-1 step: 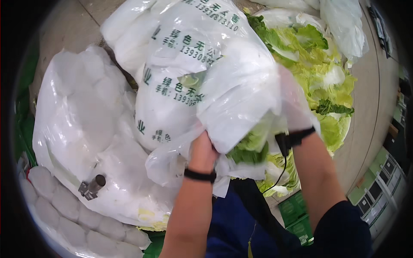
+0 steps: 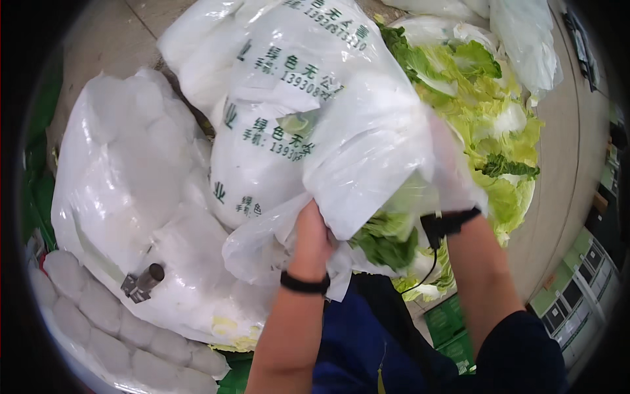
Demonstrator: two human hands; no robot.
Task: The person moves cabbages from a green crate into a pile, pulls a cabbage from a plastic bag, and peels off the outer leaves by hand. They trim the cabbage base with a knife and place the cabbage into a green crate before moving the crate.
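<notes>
My left hand (image 2: pixel 312 235) is closed on the gathered edge of a thin white plastic bag (image 2: pixel 367 154). My right hand (image 2: pixel 451 161) is under the bag's film on its right side; its fingers are blurred and hidden by the plastic. Between the hands, a leafy green head of cabbage (image 2: pixel 388 241) shows at the bag's mouth, partly covered by film. Behind it stands a full white bag with green print (image 2: pixel 262 174), pale green leaf showing through a gap in it. Each wrist wears a black band, and a cable hangs from the right one.
Several loose cabbages (image 2: pixel 502 125) with yellow-green leaves lie piled at the right. A large stuffed white bag (image 2: pixel 125 171) fills the left, with a small metal clamp-like piece (image 2: pixel 143 282) on it. Green crates (image 2: pixel 449 328) stand near my body. Clear plastic (image 2: pixel 525 43) lies at the far right.
My right hand and wrist have come slightly nearer to me, and more of the green leaves shows at the bag's mouth. My left hand keeps its hold.
</notes>
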